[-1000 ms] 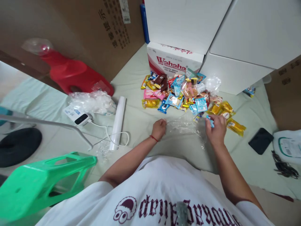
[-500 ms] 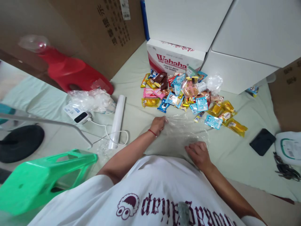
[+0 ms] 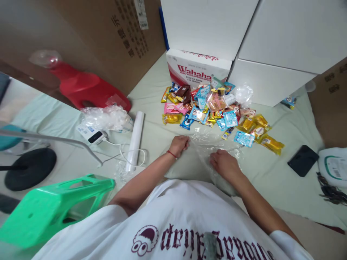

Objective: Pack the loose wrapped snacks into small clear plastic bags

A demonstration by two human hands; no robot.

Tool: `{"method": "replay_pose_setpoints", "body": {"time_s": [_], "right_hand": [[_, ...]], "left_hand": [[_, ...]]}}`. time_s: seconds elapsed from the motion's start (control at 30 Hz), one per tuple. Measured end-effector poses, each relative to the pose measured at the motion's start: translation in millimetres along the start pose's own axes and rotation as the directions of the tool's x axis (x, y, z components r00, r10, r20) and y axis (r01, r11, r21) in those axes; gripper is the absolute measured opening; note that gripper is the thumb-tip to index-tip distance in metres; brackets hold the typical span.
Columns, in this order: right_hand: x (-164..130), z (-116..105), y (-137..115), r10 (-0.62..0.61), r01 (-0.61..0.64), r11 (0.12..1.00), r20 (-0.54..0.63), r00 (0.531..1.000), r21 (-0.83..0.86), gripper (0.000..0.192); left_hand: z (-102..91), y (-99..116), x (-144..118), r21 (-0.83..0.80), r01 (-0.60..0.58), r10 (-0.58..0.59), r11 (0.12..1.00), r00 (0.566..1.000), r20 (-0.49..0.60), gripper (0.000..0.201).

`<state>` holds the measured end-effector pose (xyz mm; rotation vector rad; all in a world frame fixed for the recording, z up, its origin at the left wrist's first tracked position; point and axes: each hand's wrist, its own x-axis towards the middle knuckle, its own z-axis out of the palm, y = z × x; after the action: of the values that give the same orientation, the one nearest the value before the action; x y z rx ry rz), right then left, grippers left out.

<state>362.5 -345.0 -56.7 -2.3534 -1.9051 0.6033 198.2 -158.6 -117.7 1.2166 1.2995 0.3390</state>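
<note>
While the white boxes (image 3: 273,39) stand well beyond your hands, the snack pile (image 3: 214,108) lies just ahead of them. The clear plastic bag (image 3: 214,148) is spread flat between them: your left hand (image 3: 179,143) is closed, pinning its edge; your right hand (image 3: 222,163) rests loosely curled on it.

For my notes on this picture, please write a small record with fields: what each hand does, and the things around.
left hand: closed on the edge of the clear plastic bag
right hand: pressing flat on the same bag
surface: pale green sheet
beyond the bag: snack packets in a heap
behind the heap: Wahaha box
left side: bag roll, green stool
right side: black phone
</note>
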Motion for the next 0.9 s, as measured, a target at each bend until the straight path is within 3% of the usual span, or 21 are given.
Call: {"method": "replay_pose_setpoints", "body": {"time_s": [0.1,0.17,0.2,0.23,0.27,0.33,0.4,0.5,0.6,0.67,0.77,0.83,0.9], "right_hand": [[12.4,5.2,-23.3,-0.012,0.011,1.000,0.096,0.995,0.005,0.037],[13.8,11.4,-37.1,-0.025,0.025,1.000,0.120,0.992,0.002,0.043],[13.6,14.9,-42.8,-0.032,0.033,0.999,0.125,0.992,-0.010,0.044],[13.2,18.5,-47.5,-0.038,0.041,0.999,0.126,0.991,-0.022,0.045],[12.5,21.9,-50.8,-0.046,0.049,0.998,0.119,0.992,-0.026,0.045],[10.0,27.1,-52.0,-0.062,0.062,0.998,0.076,0.995,0.011,0.043],[5.0,29.0,-44.4,-0.038,0.043,0.992,-0.043,0.998,0.122,0.037],[-5.6,26.7,-21.1,0.185,-0.110,0.944,-0.224,0.957,0.311,0.036],[-11.7,27.6,-4.2,0.344,-0.274,0.896,-0.157,0.926,0.349,0.048],[-9.2,34.1,-4.1,0.346,-0.302,0.892,-0.078,0.935,0.336,0.046],[0.0,46.8,-13.1,0.287,-0.261,0.897,-0.020,0.958,0.357,0.021],[2.8,49.2,-18.4,0.233,-0.204,0.889,-0.020,0.972,0.409,0.011],[0.3,42.9,-22.9,0.189,-0.138,0.889,-0.076,0.979,0.438,0.015]], "left_hand": [[-9.7,4.8,-10.3,0.050,-0.068,0.073,0.996,0.990,-0.120,0.017],[-13.2,11.4,-18.4,0.166,-0.242,0.274,0.956,0.937,-0.217,0.010],[-12.4,15.4,-21.3,0.255,-0.369,0.423,0.894,0.883,-0.205,0.011],[-9.4,19.6,-22.6,0.346,-0.500,0.566,0.794,0.815,-0.124,0.016],[-4.4,23.5,-21.8,0.422,-0.612,0.666,0.669,0.745,0.024,0.021],[9.3,29.5,-13.6,0.476,-0.741,0.661,0.474,0.657,0.363,0.025],[22.4,31.4,1.2,0.500,-0.766,0.548,0.405,0.641,0.538,0.025],[29.8,25.3,22.4,0.503,-0.772,0.519,0.390,0.635,0.572,0.028],[25.1,12.7,31.2,0.482,-0.787,0.544,0.386,0.616,0.569,0.034],[20.6,4.3,31.8,0.476,-0.788,0.562,0.390,0.613,0.555,0.034],[14.9,-5.0,31.3,0.457,-0.794,0.564,0.400,0.607,0.560,0.036],[11.2,-8.2,31.9,0.433,-0.797,0.549,0.422,0.604,0.577,0.043],[8.0,-8.6,33.3,0.416,-0.782,0.530,0.465,0.622,0.577,0.044]]}}
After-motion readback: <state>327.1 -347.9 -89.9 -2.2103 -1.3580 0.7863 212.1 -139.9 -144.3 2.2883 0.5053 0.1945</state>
